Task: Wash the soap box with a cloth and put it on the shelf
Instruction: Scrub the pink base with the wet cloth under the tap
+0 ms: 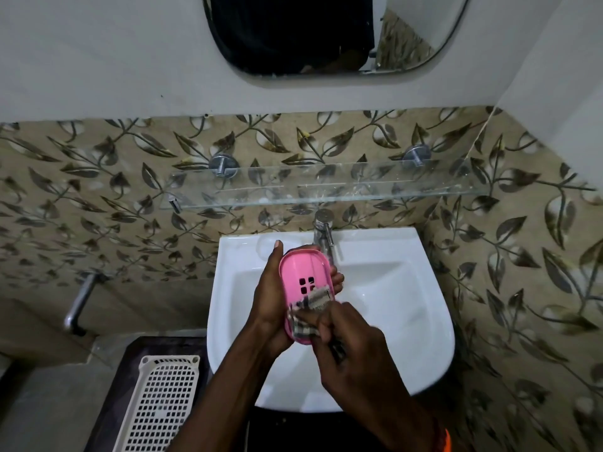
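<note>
Soap box point(301, 282) stands lengthwise near-to-far in your left hand point(270, 308)'s grip, while your right hand point(349, 340), nearer, pinches the cloth point(310, 316) on its near end.

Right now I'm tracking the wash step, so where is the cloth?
In the head view, the checked cloth is pressed by the right hand against the pink soap box's near end, over the white sink.
</note>
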{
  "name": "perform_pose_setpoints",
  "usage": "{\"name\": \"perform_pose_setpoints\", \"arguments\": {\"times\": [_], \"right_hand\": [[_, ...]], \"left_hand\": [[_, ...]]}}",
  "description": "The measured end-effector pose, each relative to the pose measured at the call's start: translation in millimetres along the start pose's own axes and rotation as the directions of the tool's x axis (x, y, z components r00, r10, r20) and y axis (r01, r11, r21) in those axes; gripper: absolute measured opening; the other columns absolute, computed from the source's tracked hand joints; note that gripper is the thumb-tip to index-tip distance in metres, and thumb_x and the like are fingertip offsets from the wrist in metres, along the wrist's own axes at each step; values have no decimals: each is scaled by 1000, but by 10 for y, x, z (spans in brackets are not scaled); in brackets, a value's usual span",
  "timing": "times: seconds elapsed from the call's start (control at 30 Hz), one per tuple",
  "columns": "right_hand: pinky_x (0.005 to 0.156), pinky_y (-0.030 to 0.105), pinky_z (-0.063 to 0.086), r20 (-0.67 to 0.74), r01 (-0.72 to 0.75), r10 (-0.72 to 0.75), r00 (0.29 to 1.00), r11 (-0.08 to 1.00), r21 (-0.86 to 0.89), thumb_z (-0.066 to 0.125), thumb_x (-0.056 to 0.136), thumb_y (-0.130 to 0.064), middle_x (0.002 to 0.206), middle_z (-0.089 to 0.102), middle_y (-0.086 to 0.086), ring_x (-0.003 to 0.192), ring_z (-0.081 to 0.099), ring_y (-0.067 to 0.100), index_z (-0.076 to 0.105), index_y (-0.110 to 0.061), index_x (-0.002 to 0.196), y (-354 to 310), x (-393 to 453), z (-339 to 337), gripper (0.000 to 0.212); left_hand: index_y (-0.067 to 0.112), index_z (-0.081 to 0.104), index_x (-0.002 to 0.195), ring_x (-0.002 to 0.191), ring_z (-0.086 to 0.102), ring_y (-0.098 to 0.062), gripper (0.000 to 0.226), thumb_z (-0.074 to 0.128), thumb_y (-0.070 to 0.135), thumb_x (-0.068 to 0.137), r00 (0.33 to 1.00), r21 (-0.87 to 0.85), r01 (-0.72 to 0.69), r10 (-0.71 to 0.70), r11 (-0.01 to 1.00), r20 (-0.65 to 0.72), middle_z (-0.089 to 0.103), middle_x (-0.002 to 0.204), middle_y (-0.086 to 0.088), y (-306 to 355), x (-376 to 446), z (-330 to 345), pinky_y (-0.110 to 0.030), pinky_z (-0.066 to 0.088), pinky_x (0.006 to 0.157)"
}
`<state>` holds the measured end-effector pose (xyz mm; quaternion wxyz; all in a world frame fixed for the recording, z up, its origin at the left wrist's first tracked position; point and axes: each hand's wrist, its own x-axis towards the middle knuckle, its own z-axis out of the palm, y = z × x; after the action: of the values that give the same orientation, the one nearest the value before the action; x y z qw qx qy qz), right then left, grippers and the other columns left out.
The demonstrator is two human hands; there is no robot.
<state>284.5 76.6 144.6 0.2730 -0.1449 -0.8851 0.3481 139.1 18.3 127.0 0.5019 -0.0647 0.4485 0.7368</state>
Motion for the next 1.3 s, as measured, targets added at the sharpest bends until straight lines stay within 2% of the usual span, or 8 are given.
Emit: {"name": "perform_pose_setpoints", "arguments": {"times": [0.13, 0.33, 0.6, 0.77, 0.97, 1.07, 1.2, 1.3], "right_hand": [[66, 30, 58, 36, -1, 5, 999, 994, -111, 50, 100, -18, 94, 66, 7, 82, 67, 23, 74, -14, 107, 21, 35, -71, 26], [57, 42, 54, -135, -127, 108, 985, 982, -141, 62, 96, -6, 78, 59, 12, 66, 59, 31, 63, -6, 97, 21, 304, -108, 2], [61, 35, 63, -50, -51, 44, 998, 990, -135, 65, 92, -5, 86, 70, 9, 74, 70, 26, 73, -9, 105, -60, 35, -110, 15], [55, 33, 49, -189, -118, 90, 978, 983, -142, 67, 90, 3, 73, 59, 14, 60, 57, 28, 63, -1, 90, 37, 335, -104, 5], [59, 19, 40, -297, -154, 122, 947, 984, -87, 73, 83, 3, 75, 54, 3, 64, 49, 17, 52, -8, 80, 60, 495, -117, 24], [59, 5, 41, -234, -324, 320, 918, 946, 21, 80, 81, -11, 71, 62, -5, 63, 58, 5, 61, -13, 80, 143, 536, -119, 19], [49, 3, 40, -11, -538, 538, 843, 843, 22, 84, 76, -25, 52, 63, -8, 53, 61, -3, 70, -15, 67, 260, 444, -115, 19], [55, 11, 50, -71, -476, 486, 871, 871, 123, 85, 78, -23, 59, 68, -7, 60, 68, 2, 70, -17, 70, 244, 434, -217, 18]], "left_hand": [[4, 84, 97, 97, 78, -32, 87, 42, 80, 88, 990, 2, 109, -108, 994, 88, 79, 106, -23, -16, 21, -13, -41, 64, 89], [18, 85, 95, 77, 77, -24, 69, 49, 76, 90, 997, 54, 19, -23, 998, 71, 80, 92, -11, -41, 29, 26, -33, 63, 69], [5, 84, 101, 108, 76, -32, 90, 37, 80, 91, 998, 12, 17, -18, 1000, 59, 79, 114, -22, 28, 36, 14, -43, 59, 97], [18, 83, 106, 88, 78, -29, 75, 53, 83, 82, 984, 222, -157, 170, 962, -43, 81, 105, -16, -58, -11, 91, -39, 63, 78], [32, 81, 101, 83, 80, -25, 63, 35, 75, 95, 865, 541, -437, 502, 718, 32, 83, 89, -5, -62, -64, 179, -38, 64, 77], [36, 81, 97, 82, 80, -16, 57, 37, 71, 99, 801, 561, -533, 591, 633, 95, 83, 90, 3, -20, -80, 217, -19, 59, 67], [31, 80, 100, 83, 80, -33, 55, 40, 68, 95, 776, 486, -590, 619, 645, 121, 83, 92, -10, 135, -77, 259, -39, 66, 69], [29, 79, 104, 81, 80, -30, 61, 36, 71, 99, 823, 535, -520, 559, 666, 103, 83, 91, -9, 169, -55, 240, -37, 65, 67]]}}
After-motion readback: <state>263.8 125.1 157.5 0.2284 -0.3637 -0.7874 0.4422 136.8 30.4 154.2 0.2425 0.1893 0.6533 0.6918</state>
